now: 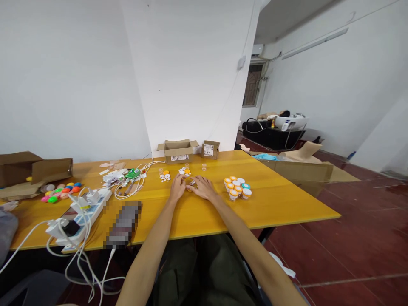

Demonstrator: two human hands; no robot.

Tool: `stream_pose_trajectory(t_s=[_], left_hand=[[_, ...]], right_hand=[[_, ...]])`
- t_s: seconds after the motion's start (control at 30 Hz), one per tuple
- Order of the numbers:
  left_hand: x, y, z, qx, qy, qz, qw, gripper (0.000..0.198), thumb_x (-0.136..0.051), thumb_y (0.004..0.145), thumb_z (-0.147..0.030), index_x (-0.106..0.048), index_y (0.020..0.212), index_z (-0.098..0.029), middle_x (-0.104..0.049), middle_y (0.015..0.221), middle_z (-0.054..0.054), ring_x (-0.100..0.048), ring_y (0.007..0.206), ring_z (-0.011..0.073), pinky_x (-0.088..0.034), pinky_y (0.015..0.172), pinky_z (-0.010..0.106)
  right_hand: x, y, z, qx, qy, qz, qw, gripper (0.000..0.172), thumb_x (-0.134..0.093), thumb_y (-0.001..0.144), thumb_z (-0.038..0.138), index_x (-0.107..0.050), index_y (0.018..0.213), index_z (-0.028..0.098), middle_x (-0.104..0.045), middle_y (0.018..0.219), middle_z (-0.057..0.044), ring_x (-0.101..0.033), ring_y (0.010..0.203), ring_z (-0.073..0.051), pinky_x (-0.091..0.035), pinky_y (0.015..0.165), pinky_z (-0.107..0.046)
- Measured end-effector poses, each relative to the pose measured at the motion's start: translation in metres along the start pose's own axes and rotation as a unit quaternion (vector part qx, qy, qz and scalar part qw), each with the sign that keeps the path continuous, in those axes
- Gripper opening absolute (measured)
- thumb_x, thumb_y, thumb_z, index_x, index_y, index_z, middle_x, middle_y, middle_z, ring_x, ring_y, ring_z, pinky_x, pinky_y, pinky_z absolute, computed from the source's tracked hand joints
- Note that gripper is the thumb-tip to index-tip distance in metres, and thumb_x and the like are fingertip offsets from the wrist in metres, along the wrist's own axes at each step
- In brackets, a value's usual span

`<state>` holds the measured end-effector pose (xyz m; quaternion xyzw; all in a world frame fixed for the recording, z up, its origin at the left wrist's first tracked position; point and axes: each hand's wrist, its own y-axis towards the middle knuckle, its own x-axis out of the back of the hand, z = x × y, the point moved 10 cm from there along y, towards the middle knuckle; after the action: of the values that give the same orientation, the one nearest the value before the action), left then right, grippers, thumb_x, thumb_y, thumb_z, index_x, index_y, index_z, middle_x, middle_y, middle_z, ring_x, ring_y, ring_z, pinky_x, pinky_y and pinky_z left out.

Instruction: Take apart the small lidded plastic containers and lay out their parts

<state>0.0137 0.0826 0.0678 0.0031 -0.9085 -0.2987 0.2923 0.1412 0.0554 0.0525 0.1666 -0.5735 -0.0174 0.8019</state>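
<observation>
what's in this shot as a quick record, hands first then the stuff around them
left hand: beside a small clear part, grip unclear
right hand: other side of that part, grip unclear
right of hands: lidded containers
beyond hands: loose white and orange pieces, open cardboard box
far left: coloured balls
surface: wooden table

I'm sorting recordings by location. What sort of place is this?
Probably an improvised workroom, perhaps in salon premises: small lidded jars stand grouped on the yellow table, an open cardboard box sits near the wall, and what looks like a hair-washing basin is behind.
</observation>
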Motion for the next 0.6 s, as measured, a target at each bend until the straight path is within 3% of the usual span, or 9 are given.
stream_pose_trajectory(t_s=[0.17,0.6], left_hand=[[-0.005,-0.001,0.002,0.020,0.009,0.020,1.000,0.031,-0.050,0.078,-0.001,-0.069,0.091,-0.023,-0.069,0.099,0.003,-0.064,0.095,0.0188,-0.051,0.092,0.034],[-0.014,-0.001,0.003,0.026,0.027,0.049,0.998,0.027,-0.050,0.081,-0.005,-0.071,0.087,-0.021,-0.072,0.099,0.005,-0.067,0.093,0.0195,-0.052,0.091,0.035]], right_hand=[[-0.001,-0.001,0.011,0.021,-0.030,-0.005,0.999,0.037,-0.061,0.091,0.049,-0.064,0.125,0.034,-0.062,0.128,-0.008,-0.056,0.118,-0.026,-0.042,0.097,-0.040],[-0.003,0.002,0.006,0.022,-0.043,-0.006,0.999,0.025,-0.051,0.098,0.037,-0.062,0.118,0.028,-0.060,0.119,-0.009,-0.055,0.112,-0.023,-0.043,0.093,-0.036]])
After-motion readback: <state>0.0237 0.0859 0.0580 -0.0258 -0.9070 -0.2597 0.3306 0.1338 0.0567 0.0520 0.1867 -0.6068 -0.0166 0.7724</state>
